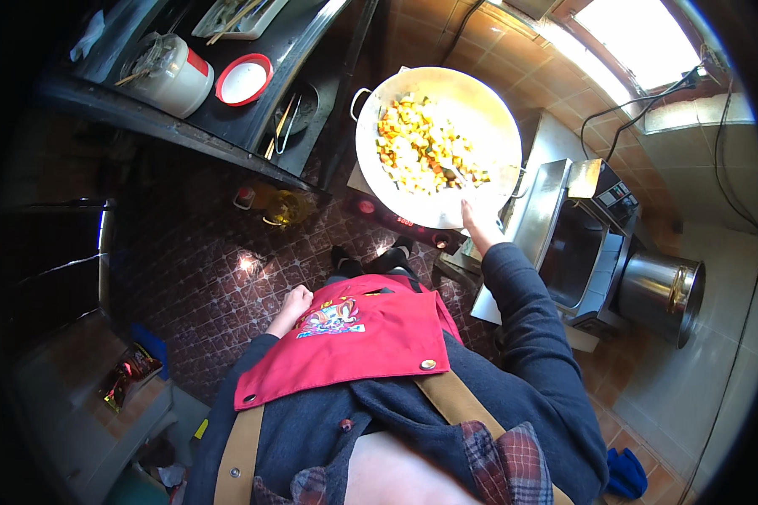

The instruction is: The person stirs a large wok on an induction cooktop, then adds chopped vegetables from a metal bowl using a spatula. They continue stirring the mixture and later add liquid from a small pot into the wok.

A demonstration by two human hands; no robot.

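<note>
A large, two-handled metal wok [410,211] stands on an induction cooker [379,211] with a red lit display. Inside lie diced vegetables [426,142], orange, yellow and green, heaped toward its left side. My right hand [477,221] reaches over the near right rim and grips a cooking utensil [460,175]. The utensil's head sits among the dice, and glare hides its exact shape. My left hand [298,301] hangs at my left side by the red apron [347,341], its fingers curled in with nothing seen in them.
A dark metal shelf unit [259,136] at the upper left bears a white tub [177,76] and a red-rimmed bowl [245,79]. An oil jug [284,208] stands on the tiled floor. To the right are a steel fryer [575,252] and a steel stockpot [657,293].
</note>
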